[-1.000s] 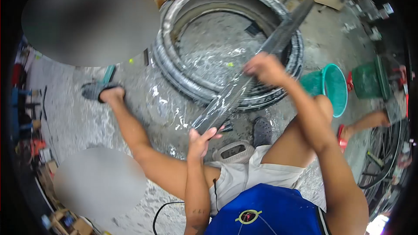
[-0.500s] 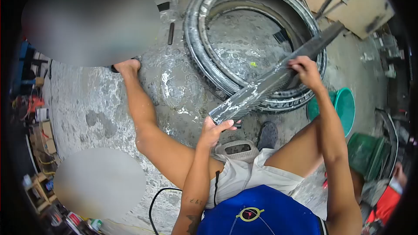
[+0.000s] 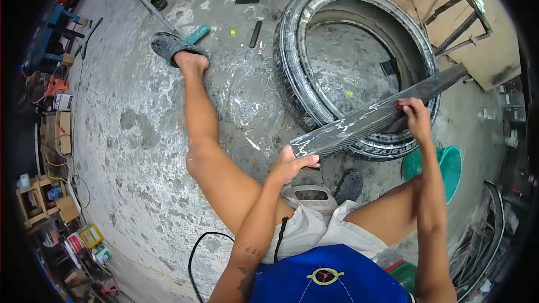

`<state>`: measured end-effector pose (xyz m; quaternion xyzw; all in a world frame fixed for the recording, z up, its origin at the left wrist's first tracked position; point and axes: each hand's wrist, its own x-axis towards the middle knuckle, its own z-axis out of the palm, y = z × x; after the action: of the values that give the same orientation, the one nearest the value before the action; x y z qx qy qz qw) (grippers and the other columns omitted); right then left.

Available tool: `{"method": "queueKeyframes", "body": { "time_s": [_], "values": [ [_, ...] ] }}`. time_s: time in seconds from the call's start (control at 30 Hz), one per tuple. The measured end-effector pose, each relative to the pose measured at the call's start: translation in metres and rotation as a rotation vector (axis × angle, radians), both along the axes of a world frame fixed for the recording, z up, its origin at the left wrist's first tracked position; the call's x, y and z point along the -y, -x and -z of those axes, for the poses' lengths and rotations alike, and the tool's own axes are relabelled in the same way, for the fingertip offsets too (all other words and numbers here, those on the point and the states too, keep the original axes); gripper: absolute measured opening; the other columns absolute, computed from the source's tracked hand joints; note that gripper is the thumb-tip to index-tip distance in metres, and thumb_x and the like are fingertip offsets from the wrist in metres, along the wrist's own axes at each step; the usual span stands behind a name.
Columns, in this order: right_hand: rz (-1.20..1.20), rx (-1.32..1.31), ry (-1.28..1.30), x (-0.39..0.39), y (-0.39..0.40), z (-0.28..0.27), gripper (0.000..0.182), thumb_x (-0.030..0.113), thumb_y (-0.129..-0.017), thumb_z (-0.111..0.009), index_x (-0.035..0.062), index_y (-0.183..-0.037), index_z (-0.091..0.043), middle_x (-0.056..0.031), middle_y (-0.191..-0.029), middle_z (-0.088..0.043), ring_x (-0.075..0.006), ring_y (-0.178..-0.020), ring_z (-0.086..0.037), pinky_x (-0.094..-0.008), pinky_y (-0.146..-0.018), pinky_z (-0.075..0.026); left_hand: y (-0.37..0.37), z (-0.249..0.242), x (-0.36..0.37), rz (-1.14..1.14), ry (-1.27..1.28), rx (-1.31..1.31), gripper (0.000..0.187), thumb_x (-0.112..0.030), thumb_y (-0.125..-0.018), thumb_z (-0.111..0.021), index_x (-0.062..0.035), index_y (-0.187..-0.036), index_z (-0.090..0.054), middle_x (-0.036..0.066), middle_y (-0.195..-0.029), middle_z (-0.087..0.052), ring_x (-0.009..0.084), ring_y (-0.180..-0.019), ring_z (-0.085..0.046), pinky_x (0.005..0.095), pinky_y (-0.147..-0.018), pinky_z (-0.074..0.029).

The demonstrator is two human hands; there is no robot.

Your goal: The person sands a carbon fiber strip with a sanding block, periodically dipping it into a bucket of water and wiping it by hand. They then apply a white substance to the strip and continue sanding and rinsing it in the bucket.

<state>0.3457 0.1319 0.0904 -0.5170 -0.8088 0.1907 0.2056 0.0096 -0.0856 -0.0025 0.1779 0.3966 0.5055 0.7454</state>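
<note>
the fingers of your left hand [image 3: 289, 165] are closing around the near end of the long dark panel [image 3: 351, 126], the thumb lying by its end edge. the fingers of your right hand [image 3: 418, 123] are curling narrow, their tips touching the panel's upper face toward the far end; you're hiding the undersides, so i cannot tell whether they're pinching anything. the panel's long axis is running from your left hand forward and to the right, past your right hand, which is sitting nearer the far tip. that wet, glossy length is crossing above the near right part of the stacked tires [image 3: 293, 73]; i cannot tell whether it's resting on them. farther out, a teal bucket [image 3: 452, 163] is standing beside your right knee, and a dark strip [image 3: 255, 34] is lying on the floor [image 3: 149, 174] beyond your left knee.
</note>
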Motion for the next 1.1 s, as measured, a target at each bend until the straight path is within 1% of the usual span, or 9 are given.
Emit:
{"method": "queueKeyframes", "body": {
  "time_s": [0.2,0.33,0.47,0.53,0.63,0.7,0.8,0.93,1.1],
  "values": [
    [-0.556,-0.279,-0.05,0.12,0.181,0.03,0.025,-0.012,-0.073,-0.062,0.0087,-0.088,-0.062,-0.0065,-0.1,-0.074,-0.0289,-0.095,-0.067,-0.045,-0.094,-0.048,-0.002,-0.006,-0.004,-0.059,-0.006,-0.019,0.049,-0.011,-0.083,-0.08,0.0023,-0.125,-0.06,0.011,-0.112,-0.069,0.019,-0.094,-0.069,0.0365,-0.08,-0.063],
    [-0.46,-0.199,-0.035,0.072,0.112,0.03,0.021,-0.008,-0.077,-0.064,0.0075,-0.09,-0.068,-0.0081,-0.099,-0.074,-0.0279,-0.1,-0.068,-0.0421,-0.097,-0.049,0.003,-0.005,0.009,-0.042,-0.038,-0.046,0.049,-0.01,-0.083,-0.08,0.003,-0.125,-0.06,0.011,-0.11,-0.07,0.0203,-0.094,-0.07,0.0366,-0.079,-0.063],
    [0.193,0.025,-0.054,-0.015,-0.012,0.006,0.011,0.002,-0.094,-0.06,0.0051,-0.097,-0.07,-0.0143,-0.098,-0.073,-0.0341,-0.094,-0.067,-0.0429,-0.086,-0.053,0.001,-0.002,0.007,-0.074,-0.037,-0.023,0.048,-0.008,-0.082,-0.079,0.005,-0.124,-0.059,0.012,-0.108,-0.07,0.0211,-0.094,-0.07,0.0367,-0.079,-0.063],
    [0.242,0.211,-0.182,-0.011,-0.003,0.018,0.01,0.004,-0.093,-0.06,0.0048,-0.096,-0.07,-0.0146,-0.097,-0.072,-0.035,-0.093,-0.066,-0.0447,-0.085,-0.052,0.001,-0.003,0.004,-0.086,-0.051,-0.064,0.047,-0.006,-0.082,-0.079,0.0053,-0.123,-0.059,0.012,-0.109,-0.07,0.0211,-0.094,-0.07,0.0367,-0.08,-0.063],
    [-0.185,0.018,-0.274,0.056,0.083,0.037,0.026,-0.006,-0.071,-0.06,0.006,-0.093,-0.068,-0.0111,-0.097,-0.073,-0.034,-0.094,-0.065,-0.0452,-0.088,-0.049,0.0,-0.007,0.002,-0.105,-0.043,-0.047,0.049,-0.005,-0.082,-0.077,0.0051,-0.127,-0.058,0.013,-0.112,-0.07,0.0213,-0.095,-0.07,0.0371,-0.081,-0.063],
    [-0.372,-0.11,-0.167,0.093,0.124,0.016,0.023,-0.01,-0.077,-0.057,0.0049,-0.091,-0.067,-0.0098,-0.096,-0.073,-0.0314,-0.096,-0.067,-0.0422,-0.091,-0.05,0.002,-0.011,0.002,-0.107,-0.035,-0.053,0.052,-0.005,-0.081,-0.077,0.0062,-0.129,-0.058,0.014,-0.116,-0.07,0.021,-0.097,-0.07,0.0376,-0.081,-0.062],
    [-0.26,-0.043,-0.298,0.036,0.055,0.03,0.02,-0.006,-0.078,-0.058,0.0057,-0.092,-0.066,-0.0104,-0.098,-0.074,-0.0331,-0.096,-0.067,-0.0451,-0.087,-0.051,0.005,-0.007,0.004,-0.074,-0.061,-0.067,0.044,-0.006,-0.086,-0.077,0.0047,-0.125,-0.06,0.011,-0.111,-0.069,0.0179,-0.095,-0.068,0.0364,-0.082,-0.062],
    [0.316,0.137,-0.181,-0.033,-0.024,0.024,0.013,0.012,-0.093,-0.063,0.0054,-0.099,-0.073,-0.0195,-0.092,-0.07,-0.0391,-0.088,-0.065,-0.0466,-0.082,-0.05,0.003,-0.007,0.004,-0.103,-0.056,-0.046,0.042,-0.007,-0.086,-0.077,0.0044,-0.123,-0.061,0.011,-0.11,-0.069,0.0187,-0.094,-0.068,0.0358,-0.08,-0.062],
    [-0.17,-0.033,-0.228,0.074,0.106,0.015,0.006,0.013,-0.083,-0.075,0.0082,-0.086,-0.074,-0.0115,-0.093,-0.073,-0.0332,-0.09,-0.065,-0.0447,-0.086,-0.049,0.001,-0.009,0.0,-0.159,-0.064,-0.072,0.04,-0.006,-0.085,-0.075,0.0048,-0.121,-0.062,0.01,-0.104,-0.07,0.0176,-0.09,-0.068,0.0346,-0.079,-0.061]
  ]
}}
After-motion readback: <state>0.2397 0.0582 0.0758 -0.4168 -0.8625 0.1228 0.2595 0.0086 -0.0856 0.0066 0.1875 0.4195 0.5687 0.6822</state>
